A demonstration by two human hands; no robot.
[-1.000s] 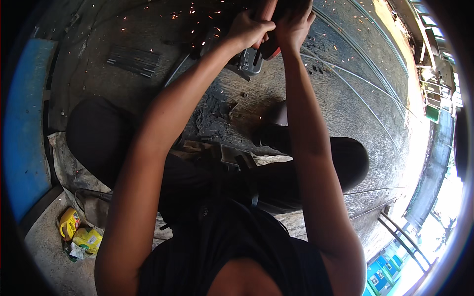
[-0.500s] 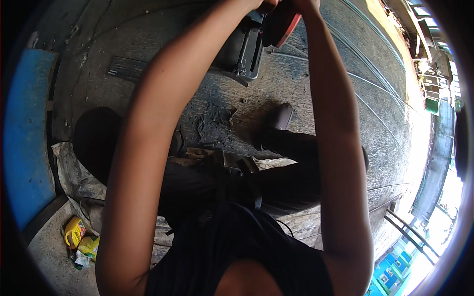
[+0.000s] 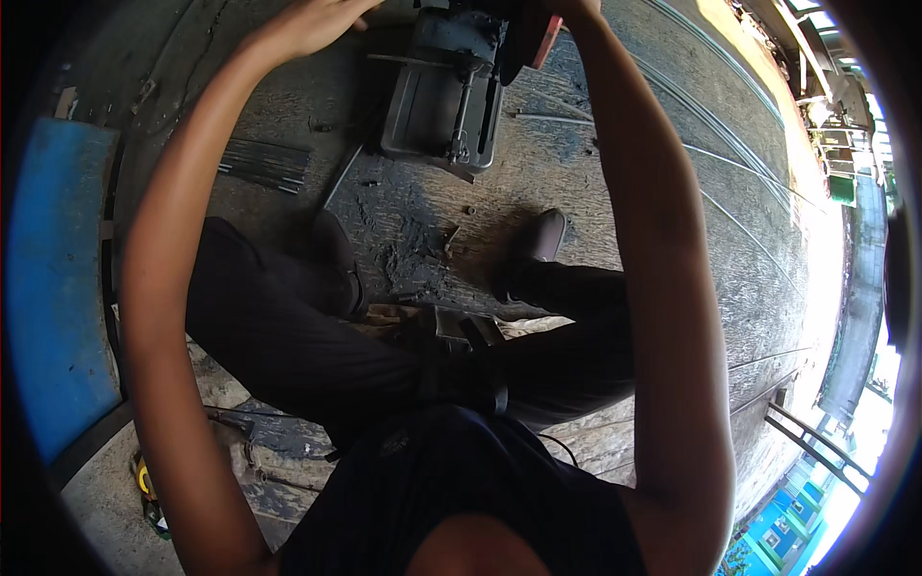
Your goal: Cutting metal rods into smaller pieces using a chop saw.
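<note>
A cut-off saw (image 3: 408, 110) with a dark metal base stands on the floor at the top middle, its upper part cropped by the picture edge. A red edge shows on its round dark guard (image 3: 546, 43). To the left of the saw is my left hand (image 3: 312, 27), fingers stretched out and apart from the machine, with nothing visible in them. My right hand (image 3: 579, 8) is at the upper edge beside the red-edged guard. Its fingers are cut off, so what they touch cannot be made out. A thin metal bar (image 3: 389, 58) sticks out leftward from the saw.
Short dark rods (image 3: 264, 165) lie together left of the saw, near a single rod (image 3: 342, 178). Long thin rods (image 3: 715, 110) stretch along the right floor. A small nut (image 3: 471, 209) lies near my shoe (image 3: 543, 235). A blue panel (image 3: 60, 278) stands far left.
My left hand has come away from the saw and moved left. My right hand stays by the guard at the upper edge. More of the saw's base now shows.
</note>
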